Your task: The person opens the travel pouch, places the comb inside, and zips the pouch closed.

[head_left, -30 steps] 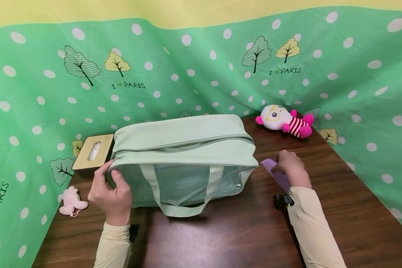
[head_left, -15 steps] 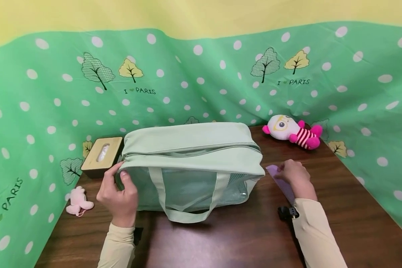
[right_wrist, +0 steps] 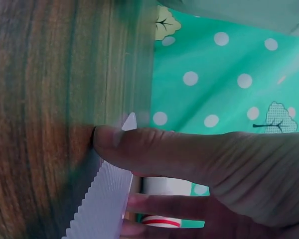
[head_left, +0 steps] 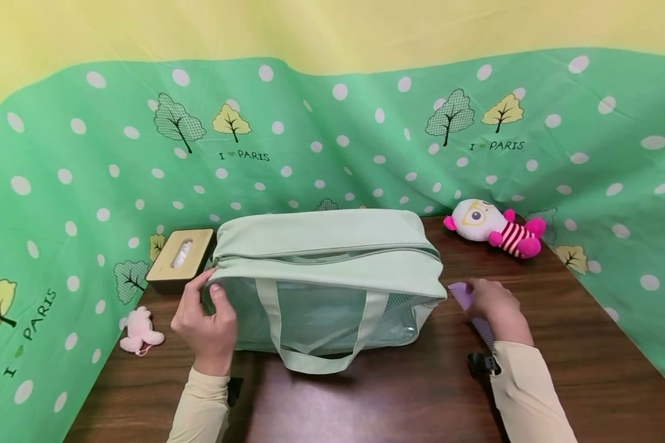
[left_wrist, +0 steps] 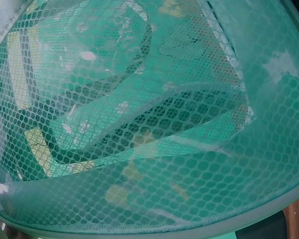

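A pale green bag (head_left: 321, 231) with clear, mesh-backed sides stands on the table, its top zipper partly undone. My left hand (head_left: 207, 323) grips the bag's upper left edge between thumb and fingers. Close up, the left wrist view is filled by the bag's see-through mesh panel (left_wrist: 189, 174). To the right of the bag, my right hand (head_left: 495, 307) pinches a purple comb (head_left: 483, 332) over its middle. In the right wrist view the thumb (right_wrist: 154, 147) lies across the comb (right_wrist: 107, 199), fingers behind it, teeth facing the wood surface.
A tissue box (head_left: 181, 258) with a wooden lid stands at the bag's left. A small pink plush (head_left: 141, 329) lies nearer on the left. At the back right is a pink and white doll (head_left: 495, 227). A green dotted curtain (head_left: 343, 141) encloses the table (head_left: 321, 406).
The head view has shifted, so everything sits lower and further right. My right fingers now cover more of the comb's middle. The left hand keeps its grip on the bag's edge.
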The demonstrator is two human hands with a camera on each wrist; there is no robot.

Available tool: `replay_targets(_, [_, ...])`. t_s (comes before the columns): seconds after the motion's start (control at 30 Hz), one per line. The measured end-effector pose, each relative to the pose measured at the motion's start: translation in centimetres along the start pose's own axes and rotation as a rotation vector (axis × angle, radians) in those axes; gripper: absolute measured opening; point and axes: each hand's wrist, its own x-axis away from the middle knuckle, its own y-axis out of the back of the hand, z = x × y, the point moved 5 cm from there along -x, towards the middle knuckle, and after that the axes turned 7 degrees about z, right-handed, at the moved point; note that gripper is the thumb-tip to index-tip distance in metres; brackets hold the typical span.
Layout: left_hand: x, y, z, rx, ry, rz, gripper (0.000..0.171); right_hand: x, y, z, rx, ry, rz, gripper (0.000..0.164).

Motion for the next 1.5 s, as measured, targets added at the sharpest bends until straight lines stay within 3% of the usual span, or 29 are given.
replay_targets(0.23, [-0.1, 0.0, -0.1, -0.002, -0.001, 0.000, 0.022, 0.0, 0.2, -0.1, 0.006, 0.002, -0.042, 0.065])
replay_targets(0.67, [0.2, 0.1, 0.0, 0.008, -0.005, 0.004, 0.023, -0.1, -0.1, -0.4, -0.023, 0.020, -0.039, 0.059])
replay_targets(0.87, [0.1, 0.1, 0.0, 0.009, -0.009, 0.008, 0.023, -0.6, 0.1, -0.3, 0.011, 0.082, -0.132, 0.058])
replay_targets(1.1, [0.0, 0.0, 0.0, 0.006, -0.008, 0.004, 0.023, -0.5, 0.6, 0.2, -0.032, 0.129, -0.214, 0.066])
replay_targets(1.5, [0.0, -0.1, 0.0, 0.007, -0.009, 0.002, 0.024, 1.5, 2.3, 2.1, -0.041, 0.243, -0.406, 0.060])
